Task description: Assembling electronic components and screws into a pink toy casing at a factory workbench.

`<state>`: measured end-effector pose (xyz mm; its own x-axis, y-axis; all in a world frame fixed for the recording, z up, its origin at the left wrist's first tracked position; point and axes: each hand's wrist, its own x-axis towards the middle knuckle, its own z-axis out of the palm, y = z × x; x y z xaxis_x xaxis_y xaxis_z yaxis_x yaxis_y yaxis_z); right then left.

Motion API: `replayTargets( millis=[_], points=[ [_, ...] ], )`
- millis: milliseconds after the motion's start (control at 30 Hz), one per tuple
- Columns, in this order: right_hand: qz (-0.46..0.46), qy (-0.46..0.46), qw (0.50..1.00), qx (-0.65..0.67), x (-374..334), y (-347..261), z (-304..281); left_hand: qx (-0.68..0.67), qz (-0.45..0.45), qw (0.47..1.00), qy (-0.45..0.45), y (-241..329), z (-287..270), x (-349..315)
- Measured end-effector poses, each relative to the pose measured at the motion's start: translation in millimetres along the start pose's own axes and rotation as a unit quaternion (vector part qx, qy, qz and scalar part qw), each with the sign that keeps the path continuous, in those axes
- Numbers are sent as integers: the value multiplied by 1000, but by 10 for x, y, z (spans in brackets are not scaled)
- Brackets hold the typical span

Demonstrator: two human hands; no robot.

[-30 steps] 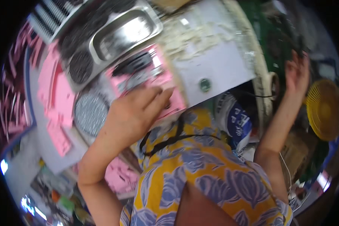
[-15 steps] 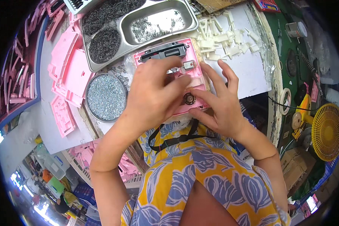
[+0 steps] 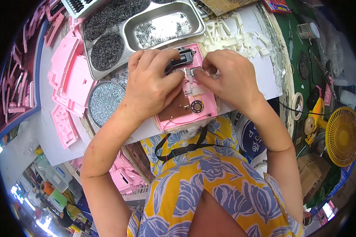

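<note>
A pink plastic casing (image 3: pixel 208 103) lies before me, holding a black plastic mechanism (image 3: pixel 184 58), a brown circuit board (image 3: pixel 173 107), a round speaker (image 3: pixel 197 106) and a pale flat plastic piece (image 3: pixel 195 91). My left hand (image 3: pixel 151 85) curls over the casing's left side, thumb and fingers closed beside the black mechanism. From the right, my right hand (image 3: pixel 233 79) reaches in with bent fingers, its thumb pressed on a small metal-looking part (image 3: pixel 193 72) at the middle. The two thumb tips almost meet there. What the fingertips grip is mostly hidden.
A metal tray (image 3: pixel 131 29) of dark springs stands behind the casing. Left are a round dish (image 3: pixel 105 103) of small silvery pieces and stacked pink panels (image 3: pixel 72 75). White plastic parts (image 3: pixel 225 33) are piled at back right. A yellow fan (image 3: pixel 341 136) stands far right.
Both hands have moved up the casing, away from the speaker, to the part near the black mechanism. The circuit board and the pale piece have come into sight.
</note>
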<state>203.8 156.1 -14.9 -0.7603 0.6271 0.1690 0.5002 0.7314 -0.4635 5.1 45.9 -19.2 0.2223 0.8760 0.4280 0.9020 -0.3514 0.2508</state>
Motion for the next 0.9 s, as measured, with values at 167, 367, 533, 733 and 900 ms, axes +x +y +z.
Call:
replayTargets(
  millis=[167,367,533,733,900],
  points=[
    [-32,-18,996,-87,50,-153,-35,7,13,1000,2,-37,13,-51],
    [30,-113,993,-30,138,-64,-96,4,18,1000,4,-34,28,-28],
    [-58,-138,978,-148,213,-212,-59,3,23,1000,9,-30,47,-29],
    [-141,-159,931,-297,127,-356,-75,4,51,999,-1,-59,65,29],
    [4,-157,985,-68,122,-68,-336,14,74,997,2,-92,34,-58]
  ],
)
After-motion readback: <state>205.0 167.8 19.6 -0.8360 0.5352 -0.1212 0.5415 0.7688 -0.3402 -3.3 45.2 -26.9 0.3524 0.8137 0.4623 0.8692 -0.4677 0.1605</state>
